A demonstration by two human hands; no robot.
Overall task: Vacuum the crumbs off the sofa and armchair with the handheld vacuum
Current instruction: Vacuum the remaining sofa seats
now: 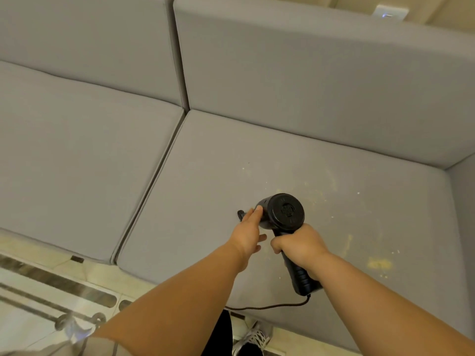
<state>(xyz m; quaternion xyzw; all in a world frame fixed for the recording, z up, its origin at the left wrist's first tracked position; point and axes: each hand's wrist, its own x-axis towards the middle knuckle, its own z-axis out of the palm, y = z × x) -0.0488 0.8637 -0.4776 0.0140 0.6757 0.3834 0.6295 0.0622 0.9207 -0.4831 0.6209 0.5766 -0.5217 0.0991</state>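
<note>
A grey sofa (257, 86) fills most of the frame, its two seat cushions meeting at a seam that runs from the lower left toward the upper middle. The right seat cushion (205, 176) carries the work. The right hand (299, 246) is clenched around the handle of a black handheld vacuum (282, 211), just below centre, with the round rear cap of the body facing the camera. The left hand (248, 233) rests against the left side of the vacuum body, its fingers fairly straight and laid along the casing; a fingertip shows near the top of the body. The nozzle tip (240, 214) pokes out to the left of that hand, low over the cushion; whether it touches the fabric cannot be told. A black cord (267, 307) leaves the butt of the handle and curves toward the lower middle of the frame. Pale yellow crumbs (380, 263) are scattered over the right part of the cushion, to the right of the vacuum, with a denser patch at the lower right. Patterned floor tiles (38, 291) show at the lower left, and a grey laced shoe (253, 339) at the bottom edge.
</note>
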